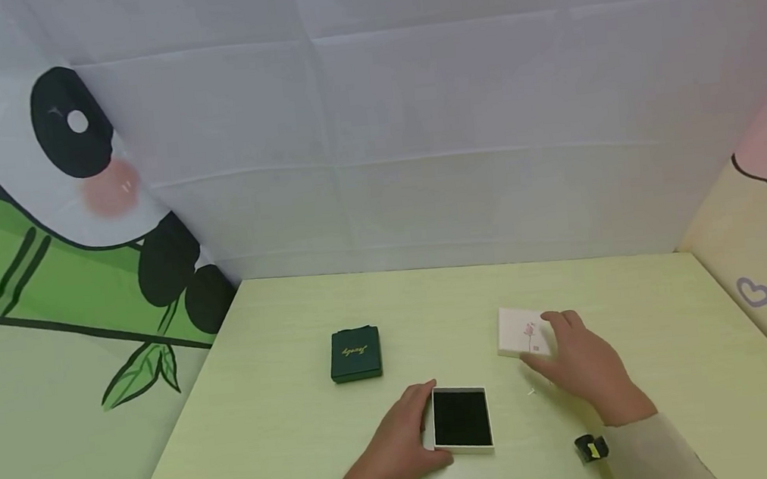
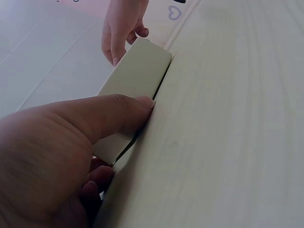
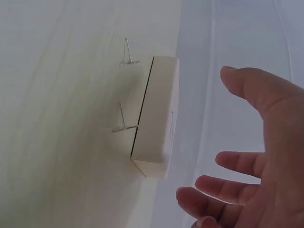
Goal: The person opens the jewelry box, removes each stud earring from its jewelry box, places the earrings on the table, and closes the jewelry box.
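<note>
The left hand [image 1: 401, 439] [image 2: 61, 137] holds the white box base [image 1: 465, 450] [image 2: 135, 71] between thumb and fingers on the table. A black pad [image 1: 461, 417] fills the base. To the right and farther back lies a white lid [image 1: 516, 328] [image 3: 159, 111] with a pink flower print. The right hand [image 1: 585, 365] [image 2: 124, 26] [image 3: 266, 142] is spread beside the lid's right side, its fingers apart; in the right wrist view a gap separates them from the lid. Two small thin silvery pieces [image 1: 531, 392] [image 3: 124, 127] lie on the table near the lid.
A dark green box [image 1: 355, 354] with gold lettering sits on the pale table [image 1: 270, 432], left of the white base. A black band device [image 1: 590, 448] is at the right wrist. A white cloth [image 1: 414, 115] hangs behind the table, with printed cloths at the sides.
</note>
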Motion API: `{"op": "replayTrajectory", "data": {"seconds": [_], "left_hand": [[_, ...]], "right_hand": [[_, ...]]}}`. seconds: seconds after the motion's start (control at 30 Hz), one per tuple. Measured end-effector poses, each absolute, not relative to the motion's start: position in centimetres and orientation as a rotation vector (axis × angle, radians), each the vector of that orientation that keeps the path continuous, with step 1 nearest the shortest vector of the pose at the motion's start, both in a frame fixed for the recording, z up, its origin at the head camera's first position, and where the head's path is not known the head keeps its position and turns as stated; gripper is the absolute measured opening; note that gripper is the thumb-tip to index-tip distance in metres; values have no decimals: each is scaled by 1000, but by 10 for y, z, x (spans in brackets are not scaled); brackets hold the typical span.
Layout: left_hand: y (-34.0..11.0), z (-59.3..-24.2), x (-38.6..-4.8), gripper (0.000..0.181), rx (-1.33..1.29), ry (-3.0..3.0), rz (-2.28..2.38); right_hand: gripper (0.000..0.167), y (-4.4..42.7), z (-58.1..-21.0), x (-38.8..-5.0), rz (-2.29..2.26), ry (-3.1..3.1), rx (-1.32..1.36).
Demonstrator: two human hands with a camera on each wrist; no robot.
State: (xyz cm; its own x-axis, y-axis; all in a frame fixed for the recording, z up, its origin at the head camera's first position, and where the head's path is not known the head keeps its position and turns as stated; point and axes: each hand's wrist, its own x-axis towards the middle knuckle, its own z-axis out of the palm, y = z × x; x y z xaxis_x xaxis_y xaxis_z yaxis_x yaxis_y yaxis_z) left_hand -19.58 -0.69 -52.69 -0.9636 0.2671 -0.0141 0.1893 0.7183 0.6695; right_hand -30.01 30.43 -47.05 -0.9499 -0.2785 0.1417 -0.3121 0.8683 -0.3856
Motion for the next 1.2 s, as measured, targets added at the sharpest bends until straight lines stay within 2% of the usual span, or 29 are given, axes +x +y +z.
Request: {"op": "replayTrajectory", "data": {"seconds": [0.3,0.5,0.77,1.2], "left_hand": [[-1,-525,-202,103,354,2812,1094],[3,-523,-206,104,335,2823,1089],[9,-521,-209,103,323,2828,1100],[18,-520,-212,104,312,2821,1100]], "right_hand": [[80,301,-465,-337,455,-3000,623],[88,298,-469,-357,372,-3061,659],[101,294,-467,-364,283,-3128,725],[112,303,-475,-380,323,-3199,707]]}}
